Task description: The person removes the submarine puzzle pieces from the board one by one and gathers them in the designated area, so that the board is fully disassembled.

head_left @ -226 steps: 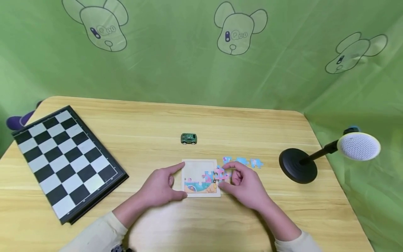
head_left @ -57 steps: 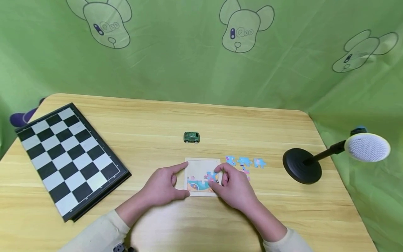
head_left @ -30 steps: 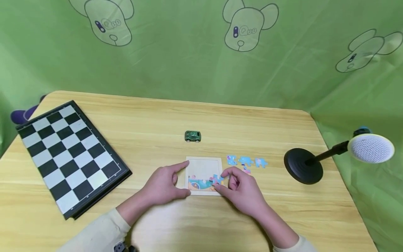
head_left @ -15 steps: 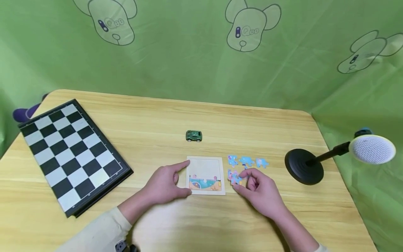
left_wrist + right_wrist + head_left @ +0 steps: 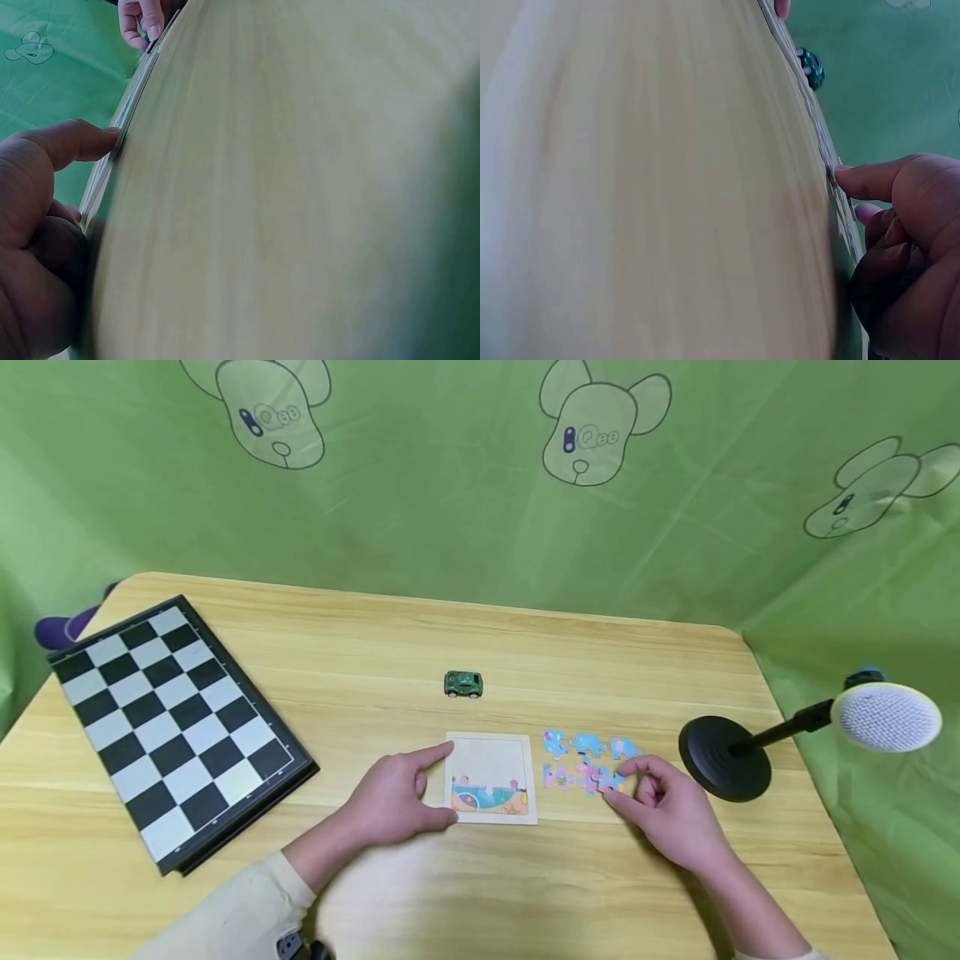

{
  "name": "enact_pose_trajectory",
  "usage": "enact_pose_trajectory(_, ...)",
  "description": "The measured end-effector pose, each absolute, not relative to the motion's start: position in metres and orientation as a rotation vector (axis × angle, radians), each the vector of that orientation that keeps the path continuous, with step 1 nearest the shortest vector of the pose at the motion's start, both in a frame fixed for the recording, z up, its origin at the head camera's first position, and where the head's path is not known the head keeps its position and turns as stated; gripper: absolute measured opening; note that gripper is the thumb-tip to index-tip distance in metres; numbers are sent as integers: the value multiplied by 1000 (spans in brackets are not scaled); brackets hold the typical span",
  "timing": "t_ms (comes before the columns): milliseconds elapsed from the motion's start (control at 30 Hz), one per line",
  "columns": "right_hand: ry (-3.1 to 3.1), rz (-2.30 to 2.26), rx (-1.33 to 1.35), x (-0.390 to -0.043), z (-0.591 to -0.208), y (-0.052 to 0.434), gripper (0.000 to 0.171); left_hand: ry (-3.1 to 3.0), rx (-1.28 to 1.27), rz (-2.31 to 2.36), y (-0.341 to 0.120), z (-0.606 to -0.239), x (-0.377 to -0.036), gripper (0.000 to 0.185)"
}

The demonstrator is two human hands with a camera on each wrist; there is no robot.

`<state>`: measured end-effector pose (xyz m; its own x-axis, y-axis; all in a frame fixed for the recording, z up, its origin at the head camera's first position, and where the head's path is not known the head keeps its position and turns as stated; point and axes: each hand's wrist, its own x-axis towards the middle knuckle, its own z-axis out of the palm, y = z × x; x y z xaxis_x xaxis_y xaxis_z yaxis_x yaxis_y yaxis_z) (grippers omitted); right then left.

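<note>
While the left hand (image 5: 390,797) rests its widely spread index finger and thumb on the near-left side of the wooden puzzle frame (image 5: 487,760), the right hand (image 5: 671,810) pinches a blue jigsaw piece (image 5: 610,780) well to the right of that frame. Its index finger and thumb stand only slightly apart, with the piece between their tips; its long axis cannot be made out. The key relation seems to be this: the piece lies on the frame side of the right fingers, and the right hand is much the nearer one. Towards the frame, touching or overlapping it, is a pink jigsaw piece (image 5: 587,773); nearer still lies a pink-and-blue jigsaw piece (image 5: 555,776). Behind them, three mostly blue jigsaw pieces (image 5: 588,743) form a row leading rightward from the frame. An assembled strip (image 5: 487,799) fills the frame's lower part. Beyond the frame stands a green toy car (image 5: 463,683).
</note>
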<state>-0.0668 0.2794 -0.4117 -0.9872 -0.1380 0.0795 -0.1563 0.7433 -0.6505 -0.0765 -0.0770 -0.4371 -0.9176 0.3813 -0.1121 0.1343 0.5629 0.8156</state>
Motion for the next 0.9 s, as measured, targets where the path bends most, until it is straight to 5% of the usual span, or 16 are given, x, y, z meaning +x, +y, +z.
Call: enact_pose_trajectory(900,-2944,977,182,-73,-421,309,29,2510,406,1292,-77,-438,-76,90)
